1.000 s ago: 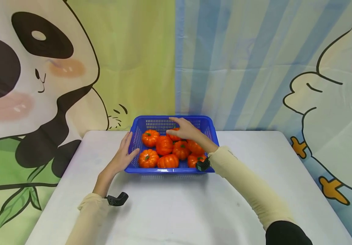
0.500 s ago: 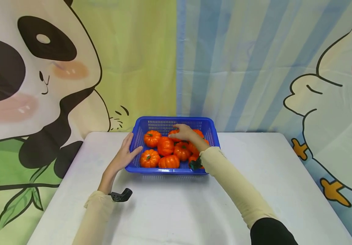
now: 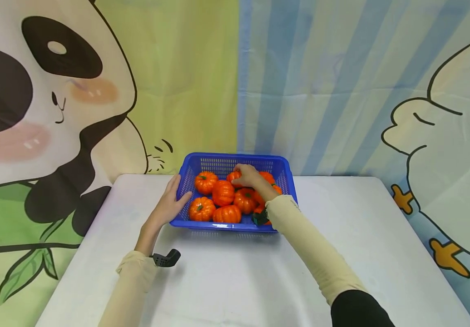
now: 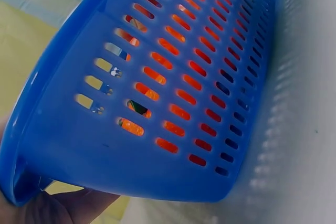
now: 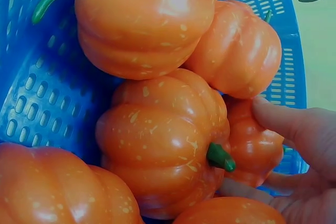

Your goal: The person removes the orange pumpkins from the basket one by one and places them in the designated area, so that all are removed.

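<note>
Several small orange pumpkins with green stems lie in a blue plastic basket. My right hand reaches into the back middle of the basket and grips a pumpkin. In the right wrist view the thumb lies on this pumpkin, while other fingers pass beneath it. At the basket's left side rests my left hand, fingers straight along the outside of the rim and thumb extended toward the inside. The left wrist view has part of that hand below the basket's perforated wall.
Around the gripped pumpkin sit other pumpkins, among them a front left pumpkin and a middle pumpkin. The basket stands on a white table, near its back edge. A cartoon-printed curtain hangs behind it.
My right hand has come down from above the pumpkins, and its thumb and fingers have closed on one at the back. The left hand has stayed at the basket's left rim.
</note>
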A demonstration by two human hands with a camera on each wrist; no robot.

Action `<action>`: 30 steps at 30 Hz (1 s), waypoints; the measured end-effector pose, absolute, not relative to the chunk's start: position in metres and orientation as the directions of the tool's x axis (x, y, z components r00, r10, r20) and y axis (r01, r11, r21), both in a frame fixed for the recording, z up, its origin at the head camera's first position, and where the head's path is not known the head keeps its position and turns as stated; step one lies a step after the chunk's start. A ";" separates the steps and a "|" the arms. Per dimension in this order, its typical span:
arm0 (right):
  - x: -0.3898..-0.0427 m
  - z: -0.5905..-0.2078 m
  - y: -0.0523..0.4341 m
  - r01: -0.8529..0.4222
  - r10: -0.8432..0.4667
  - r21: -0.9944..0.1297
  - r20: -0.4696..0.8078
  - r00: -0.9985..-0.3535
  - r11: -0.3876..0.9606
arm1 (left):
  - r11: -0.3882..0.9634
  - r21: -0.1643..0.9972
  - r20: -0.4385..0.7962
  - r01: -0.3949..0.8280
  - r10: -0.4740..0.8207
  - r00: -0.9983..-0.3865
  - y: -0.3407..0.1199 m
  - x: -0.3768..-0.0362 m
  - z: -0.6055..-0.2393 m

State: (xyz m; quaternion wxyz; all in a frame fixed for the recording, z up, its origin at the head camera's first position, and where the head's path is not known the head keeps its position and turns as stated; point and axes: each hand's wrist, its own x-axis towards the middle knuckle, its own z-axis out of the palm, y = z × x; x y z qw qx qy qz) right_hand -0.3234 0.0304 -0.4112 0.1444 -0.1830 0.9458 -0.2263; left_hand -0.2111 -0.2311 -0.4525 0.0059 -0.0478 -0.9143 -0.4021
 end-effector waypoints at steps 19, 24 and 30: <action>-0.287 -0.389 0.064 -0.440 -0.501 -0.614 0.083 -0.861 0.655 | 0.607 0.794 -0.020 0.003 0.031 -0.999 -0.231 -0.210 -0.459; -0.268 -0.386 0.082 -0.425 -0.483 -0.672 0.113 -0.868 0.607 | 0.588 0.809 -0.036 -0.016 0.022 -0.999 -0.232 -0.208 -0.460; -0.254 -0.384 0.098 -0.388 -0.417 -0.715 0.148 -0.897 0.582 | 0.571 0.821 -0.039 -0.021 0.020 -0.999 -0.235 -0.210 -0.456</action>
